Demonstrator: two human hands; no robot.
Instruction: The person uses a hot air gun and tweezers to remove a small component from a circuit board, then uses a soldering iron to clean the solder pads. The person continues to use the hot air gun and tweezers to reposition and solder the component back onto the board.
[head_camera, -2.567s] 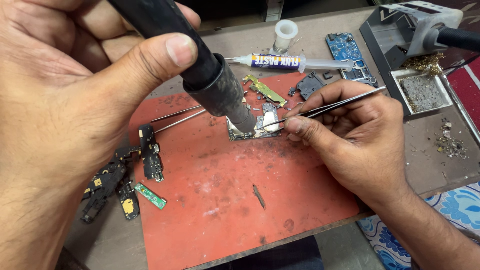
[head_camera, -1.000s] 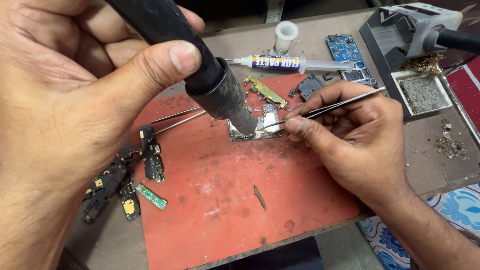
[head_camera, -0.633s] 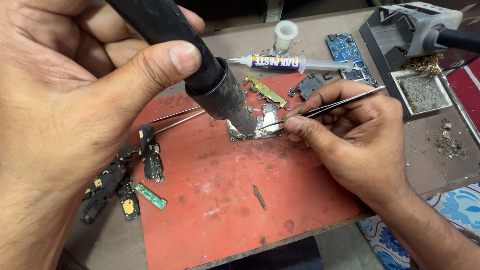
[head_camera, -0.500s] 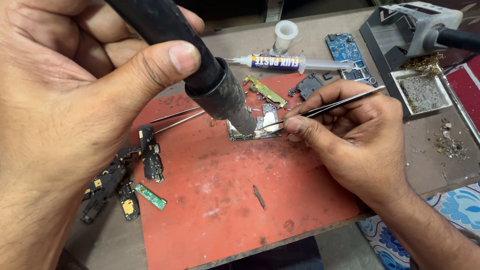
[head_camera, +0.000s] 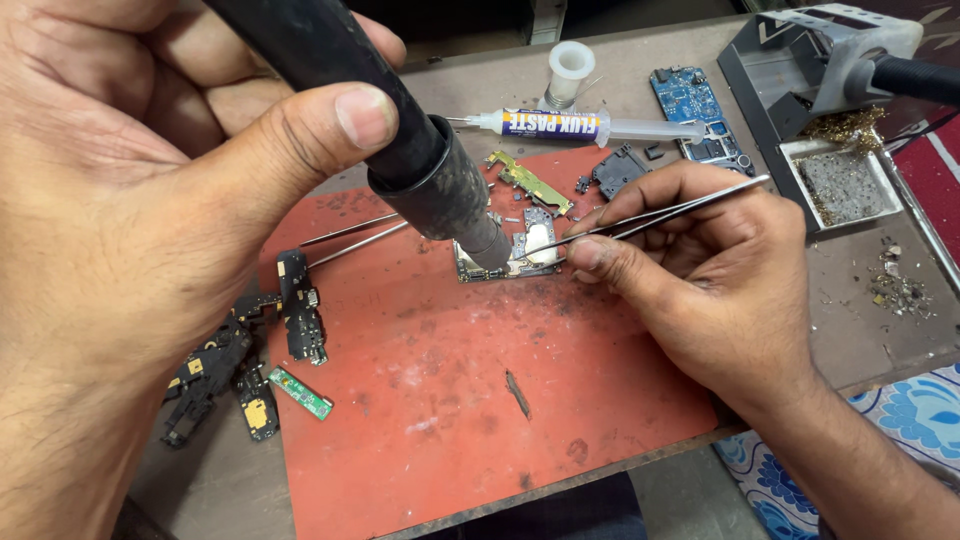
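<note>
Two hands work over a small circuit board on a red mat.

The left hand clenches a black hot-air nozzle above the board; the right hand pinches tweezers, tips touching the board.

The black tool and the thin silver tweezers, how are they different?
The black tool is thick, round and dark; the tweezers are two slim shiny prongs. The left hand wraps the black tool in a full fist grip, while the right hand pinches the tweezers with its fingertips. The black tool slants down from the upper left; the tweezers lie nearly flat, coming from the right. Both tips meet at the small circuit board on the red mat.
</note>
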